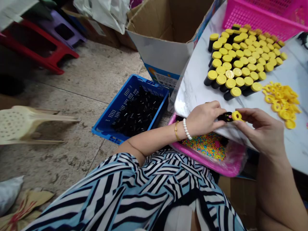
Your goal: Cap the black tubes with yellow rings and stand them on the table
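Observation:
My left hand [204, 117] is closed around a small black tube [225, 116] at the near edge of the marble table [194, 86]. My right hand [260, 128] pinches a yellow cap [237, 115] against the tube's end. Below both hands a pink tray [216, 166] on my lap holds tiny multicoloured beads [207, 146]. Several capped black tubes [240, 64] stand in rows on the table. A pile of loose yellow caps [282, 102] lies to the right of them.
A blue crate [120, 109] of black tubes sits on the floor at the left. An open cardboard box [163, 35] stands behind it. A pink basket [260, 16] is at the table's far side. Plastic stools [31, 120] lie around the floor.

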The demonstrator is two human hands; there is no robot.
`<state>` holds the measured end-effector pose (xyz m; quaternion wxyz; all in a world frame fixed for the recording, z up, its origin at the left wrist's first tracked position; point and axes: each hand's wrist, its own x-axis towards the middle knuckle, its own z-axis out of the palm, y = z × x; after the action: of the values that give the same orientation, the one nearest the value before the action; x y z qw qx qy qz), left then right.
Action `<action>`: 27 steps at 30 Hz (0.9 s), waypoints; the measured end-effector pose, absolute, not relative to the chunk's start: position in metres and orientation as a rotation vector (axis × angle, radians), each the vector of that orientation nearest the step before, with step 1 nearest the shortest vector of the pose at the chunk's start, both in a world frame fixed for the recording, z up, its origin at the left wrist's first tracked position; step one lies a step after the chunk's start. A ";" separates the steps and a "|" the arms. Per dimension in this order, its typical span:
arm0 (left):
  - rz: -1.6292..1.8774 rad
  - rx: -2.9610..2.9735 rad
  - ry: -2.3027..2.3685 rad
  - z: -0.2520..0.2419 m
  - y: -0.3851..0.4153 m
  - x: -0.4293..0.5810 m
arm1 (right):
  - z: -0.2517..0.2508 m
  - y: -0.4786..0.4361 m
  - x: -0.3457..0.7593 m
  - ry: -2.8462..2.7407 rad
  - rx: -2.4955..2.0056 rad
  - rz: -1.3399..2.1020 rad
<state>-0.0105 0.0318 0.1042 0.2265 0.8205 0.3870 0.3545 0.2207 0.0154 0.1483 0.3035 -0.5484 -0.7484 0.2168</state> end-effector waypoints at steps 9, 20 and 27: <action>0.915 2.260 1.052 0.111 0.032 -0.012 | 0.171 0.017 0.201 -2.294 -1.307 0.260; 0.627 1.709 0.798 0.134 0.059 -0.012 | 0.177 0.015 0.196 -2.387 -1.369 0.152; 0.785 1.855 0.906 0.125 0.044 -0.014 | 0.160 0.013 0.193 -2.306 -1.367 0.174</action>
<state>-0.0138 0.0440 0.1250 0.4498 0.7502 0.3664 0.3173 0.1927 0.0125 0.1601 0.2258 -0.4958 -0.8362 0.0629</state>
